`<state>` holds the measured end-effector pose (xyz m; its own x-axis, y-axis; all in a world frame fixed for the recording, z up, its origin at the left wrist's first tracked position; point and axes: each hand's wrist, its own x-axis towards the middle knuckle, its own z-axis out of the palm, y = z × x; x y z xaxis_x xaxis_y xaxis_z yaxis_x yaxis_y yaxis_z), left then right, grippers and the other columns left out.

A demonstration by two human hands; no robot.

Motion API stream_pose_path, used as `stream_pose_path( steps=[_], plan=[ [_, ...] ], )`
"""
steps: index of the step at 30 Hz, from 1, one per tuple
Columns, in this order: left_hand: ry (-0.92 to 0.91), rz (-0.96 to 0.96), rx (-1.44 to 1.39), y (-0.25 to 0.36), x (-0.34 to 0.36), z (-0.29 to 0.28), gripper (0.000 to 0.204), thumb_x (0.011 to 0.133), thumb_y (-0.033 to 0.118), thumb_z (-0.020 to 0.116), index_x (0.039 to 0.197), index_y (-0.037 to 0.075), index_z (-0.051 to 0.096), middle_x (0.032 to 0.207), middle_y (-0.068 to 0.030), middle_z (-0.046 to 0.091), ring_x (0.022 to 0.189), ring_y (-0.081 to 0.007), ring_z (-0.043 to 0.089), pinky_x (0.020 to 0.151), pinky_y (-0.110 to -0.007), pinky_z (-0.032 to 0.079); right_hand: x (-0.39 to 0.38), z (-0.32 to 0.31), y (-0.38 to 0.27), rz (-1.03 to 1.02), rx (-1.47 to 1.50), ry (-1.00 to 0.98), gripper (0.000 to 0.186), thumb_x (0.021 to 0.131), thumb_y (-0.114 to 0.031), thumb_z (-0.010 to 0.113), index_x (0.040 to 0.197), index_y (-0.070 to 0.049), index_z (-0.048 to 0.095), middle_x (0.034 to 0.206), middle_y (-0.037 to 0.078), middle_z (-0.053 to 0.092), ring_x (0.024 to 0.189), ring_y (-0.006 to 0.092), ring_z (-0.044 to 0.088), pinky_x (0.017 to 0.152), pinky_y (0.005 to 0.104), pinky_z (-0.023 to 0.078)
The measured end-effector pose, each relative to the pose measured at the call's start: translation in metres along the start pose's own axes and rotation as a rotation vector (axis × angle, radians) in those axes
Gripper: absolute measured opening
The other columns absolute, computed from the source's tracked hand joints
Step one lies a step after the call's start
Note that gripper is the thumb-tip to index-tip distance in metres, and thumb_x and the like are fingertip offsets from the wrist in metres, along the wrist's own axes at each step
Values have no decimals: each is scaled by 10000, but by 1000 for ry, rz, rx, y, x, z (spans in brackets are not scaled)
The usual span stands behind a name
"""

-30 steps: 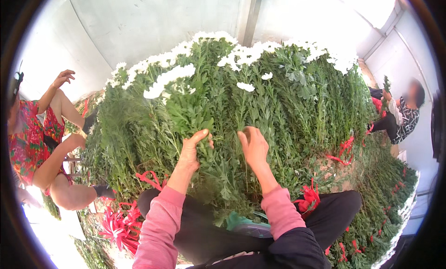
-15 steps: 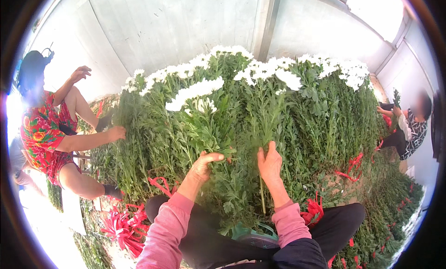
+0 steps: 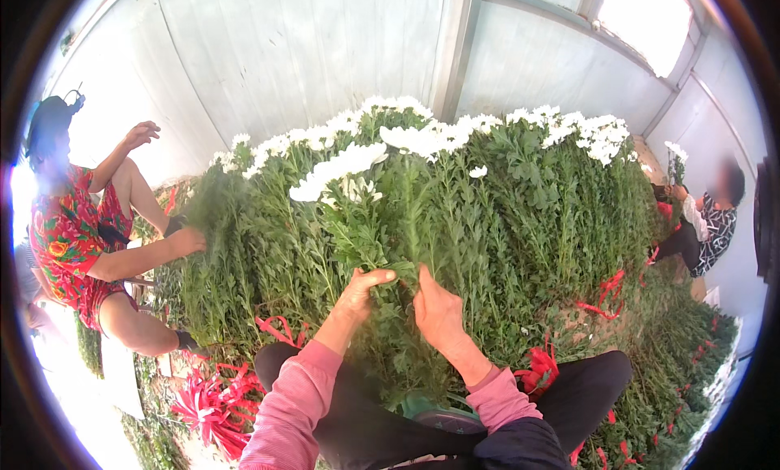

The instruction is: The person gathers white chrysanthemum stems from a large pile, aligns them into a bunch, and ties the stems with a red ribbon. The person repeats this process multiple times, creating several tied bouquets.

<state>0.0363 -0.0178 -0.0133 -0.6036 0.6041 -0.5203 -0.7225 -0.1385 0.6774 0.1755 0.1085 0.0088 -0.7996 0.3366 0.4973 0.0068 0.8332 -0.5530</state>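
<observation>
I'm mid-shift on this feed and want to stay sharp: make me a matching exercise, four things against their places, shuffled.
1. bunch of white chrysanthemums
2. large clump of red ribbons
3. black-and-white patterned top
4. metal post

A. worn, at the picture's far right
B. upright between pale wall panels
C. in the left hand
D. at the picture's lower left

Pairs: 1-C, 2-D, 3-A, 4-B

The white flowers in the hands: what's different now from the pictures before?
The right hand took hold of a flower stem and moved left with it, beside the bunch in the left hand. The left hand still grips that bunch, and the red ribbons lie where they were.
</observation>
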Motion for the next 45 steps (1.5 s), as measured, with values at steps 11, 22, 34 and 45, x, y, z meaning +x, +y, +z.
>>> stream_pose_path(
  steps=[11,22,34,45],
  plan=[
    [-164,203,309,17,-59,60,338,826,109,768,1122,-39,698,1089,-99,729,1035,-199,666,890,-354,537,-7,-67,-33,-187,-226,-164,444,841,-60,661,1269,17,574,830,127,633,696,293,659,572,407,529],
    [-486,1065,1531,85,-183,267,592,607,191,889,1143,84,662,969,-154,730,876,-299,718,781,-391,555,-1,-233,-3,-291,206,441,507,836,-222,807,1252,-13,604,1079,80,712,988,231,683,889,382,548],
    [-650,-36,838,-87,-140,186,871,791,111,839,1497,106,329,1402,-88,468,1243,-197,484,1009,-336,448,-169,-138,11,678,1564,667,307,837,-86,785,1120,-26,682,1072,38,707,945,145,661,858,304,520],
    [-283,628,1102,-166,-104,204,132,839,-44,675,952,-4,619,810,-23,610,748,-99,554,688,-271,473,-201,-144,39,783,1462,715,219,905,-107,709,1097,-4,692,1076,25,693,966,99,627,859,297,508]
  ],
)
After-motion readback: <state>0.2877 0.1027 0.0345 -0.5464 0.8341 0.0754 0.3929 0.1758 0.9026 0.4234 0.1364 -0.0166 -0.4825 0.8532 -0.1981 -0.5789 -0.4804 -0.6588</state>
